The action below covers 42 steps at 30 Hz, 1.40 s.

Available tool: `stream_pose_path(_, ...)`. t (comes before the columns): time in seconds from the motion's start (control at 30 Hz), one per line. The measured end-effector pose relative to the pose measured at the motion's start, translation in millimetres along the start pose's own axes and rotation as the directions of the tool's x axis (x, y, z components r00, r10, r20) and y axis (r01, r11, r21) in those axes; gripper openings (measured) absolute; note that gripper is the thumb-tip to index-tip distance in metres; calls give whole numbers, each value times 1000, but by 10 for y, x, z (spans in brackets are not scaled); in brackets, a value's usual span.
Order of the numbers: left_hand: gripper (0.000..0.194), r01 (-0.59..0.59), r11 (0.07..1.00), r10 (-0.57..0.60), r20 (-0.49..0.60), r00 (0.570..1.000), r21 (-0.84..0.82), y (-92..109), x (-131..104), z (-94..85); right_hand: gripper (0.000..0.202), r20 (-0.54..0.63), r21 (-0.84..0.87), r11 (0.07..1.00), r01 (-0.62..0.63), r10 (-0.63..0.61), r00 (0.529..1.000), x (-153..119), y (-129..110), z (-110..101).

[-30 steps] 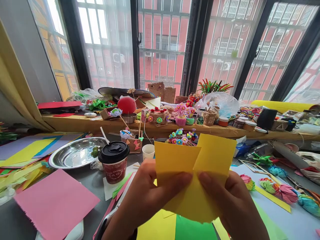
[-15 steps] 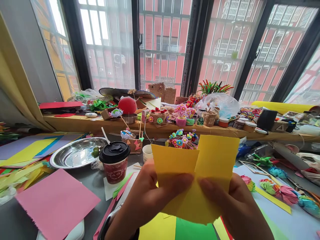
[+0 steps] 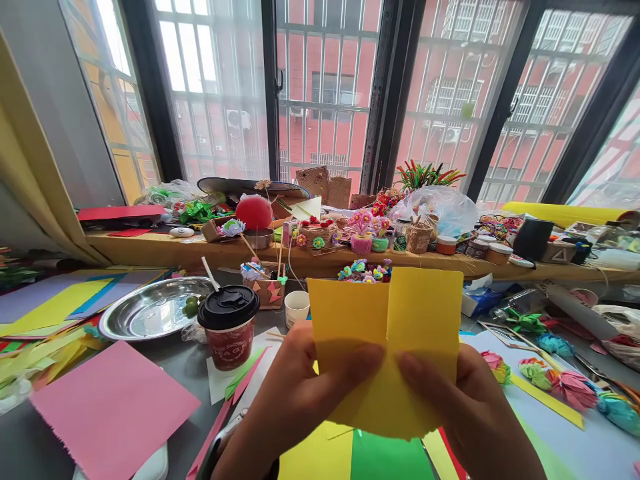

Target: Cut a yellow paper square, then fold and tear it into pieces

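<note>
A yellow sheet of paper is held up between both hands, split from its top edge down to about thumb height. My left hand pinches the left half, thumb on the near face and fingers behind. On the right half, my right hand grips in the same way, its fingers mostly hidden by the paper. The two thumb tips lie close together just below the split. Yellow and green sheets lie on the table beneath the hands.
A lidded cup and a steel plate stand at the left, behind a pink sheet. A white paper cup is just beyond my left hand. Crumpled paper flowers lie at the right. Crafts crowd the windowsill.
The two upper halves of the yellow paper now stand more upright and level with each other. The right half has shifted slightly left. Both hands keep their grip.
</note>
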<state>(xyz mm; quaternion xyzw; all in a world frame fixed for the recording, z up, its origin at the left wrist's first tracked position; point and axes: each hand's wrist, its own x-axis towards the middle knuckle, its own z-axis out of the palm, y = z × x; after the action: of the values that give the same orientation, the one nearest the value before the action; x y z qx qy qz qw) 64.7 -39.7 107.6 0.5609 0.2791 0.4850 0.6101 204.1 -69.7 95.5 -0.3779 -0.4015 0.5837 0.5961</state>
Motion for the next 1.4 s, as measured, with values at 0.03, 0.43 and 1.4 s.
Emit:
stream_pose_path(0.03,4,-2,1000,2,-7,1000,-28,-2,3,8,13,-4,18,1000,9,-9,1000,4,9,4)
stream_pose_path(0.43,2,16,984,-20,-19,1000,-177,9,0,78,15,-64,55,998,-6,9,998,0,14,10)
stream_pose_path(1.4,7,99,974,-110,-44,993,-203,6,0,84,17,-107,100,995,-12,22,994,13,49,35)
